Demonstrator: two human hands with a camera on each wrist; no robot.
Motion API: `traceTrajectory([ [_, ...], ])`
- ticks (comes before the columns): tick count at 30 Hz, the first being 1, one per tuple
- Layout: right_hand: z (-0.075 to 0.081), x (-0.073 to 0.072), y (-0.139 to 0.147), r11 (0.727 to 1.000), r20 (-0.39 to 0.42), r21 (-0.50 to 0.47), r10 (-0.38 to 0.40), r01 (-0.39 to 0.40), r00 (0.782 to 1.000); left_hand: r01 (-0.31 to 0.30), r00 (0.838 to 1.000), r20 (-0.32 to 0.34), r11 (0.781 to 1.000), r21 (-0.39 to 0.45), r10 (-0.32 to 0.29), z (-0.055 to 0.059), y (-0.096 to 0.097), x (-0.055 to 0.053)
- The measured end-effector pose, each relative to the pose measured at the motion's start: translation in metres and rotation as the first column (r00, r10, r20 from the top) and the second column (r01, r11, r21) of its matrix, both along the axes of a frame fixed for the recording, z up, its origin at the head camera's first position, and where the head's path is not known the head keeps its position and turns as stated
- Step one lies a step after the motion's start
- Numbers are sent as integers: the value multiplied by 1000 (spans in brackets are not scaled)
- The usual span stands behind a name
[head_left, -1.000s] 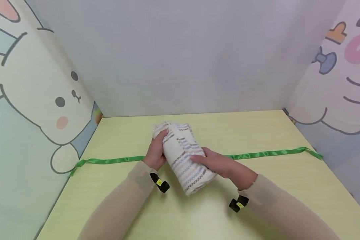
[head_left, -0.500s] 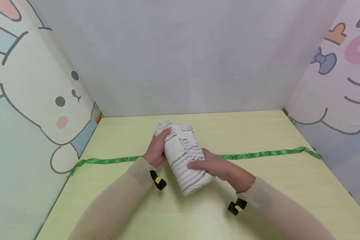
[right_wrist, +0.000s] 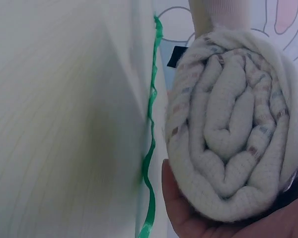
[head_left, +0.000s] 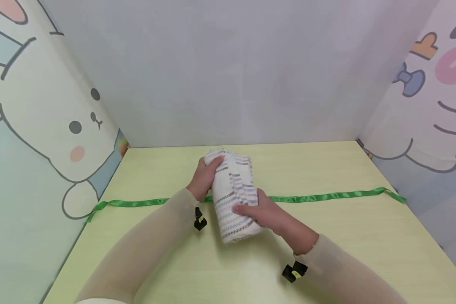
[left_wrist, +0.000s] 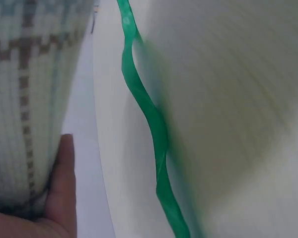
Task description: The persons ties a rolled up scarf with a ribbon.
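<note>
A rolled white towel with brown, blue and grey woven stripes is held above the middle of the table. My left hand grips its far left end, thumb lying over the top. Around the near right side curls my right hand, its thumb across the stripes. In the right wrist view the rolled end of the towel shows its spiral layers, with fingers beneath it. Part of the towel fills the left of the left wrist view, next to a finger. The fingers under the roll are hidden in the head view.
A green ribbon runs across the pale wooden table from side to side, passing behind the towel. A plain grey-white wall stands at the back, with cartoon-printed panels at either side.
Both hands have turned the towel roll more upright in the head view. Its far end has shifted right and its near end left. The grip of both hands stays on it.
</note>
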State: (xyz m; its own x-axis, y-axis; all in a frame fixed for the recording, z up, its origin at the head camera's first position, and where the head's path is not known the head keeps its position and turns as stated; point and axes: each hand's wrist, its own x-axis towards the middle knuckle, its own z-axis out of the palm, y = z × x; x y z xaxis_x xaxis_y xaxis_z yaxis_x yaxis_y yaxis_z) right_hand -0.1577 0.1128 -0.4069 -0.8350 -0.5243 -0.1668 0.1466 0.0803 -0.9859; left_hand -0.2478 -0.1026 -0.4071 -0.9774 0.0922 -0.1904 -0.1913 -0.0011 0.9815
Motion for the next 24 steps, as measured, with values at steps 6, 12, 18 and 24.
traceTrajectory([
  [6, -4, 0, 1, 998, -11, -30, -61, 60, 998, 37, 999, -26, 995, -88, -39, 0, 9, -15],
  [12, -10, -1, 3, 995, -14, -50, -85, 84, 996, 78, 997, -14, 989, -126, -80, 0, 18, -26],
  [18, -14, -1, 4, 994, -27, -54, -94, 92, 995, 113, 994, 12, 983, -144, -113, -2, 23, -31],
  [24, -20, -2, 2, 994, -18, -46, -103, 102, 995, 138, 990, 38, 980, -141, -133, -9, 23, -35],
])
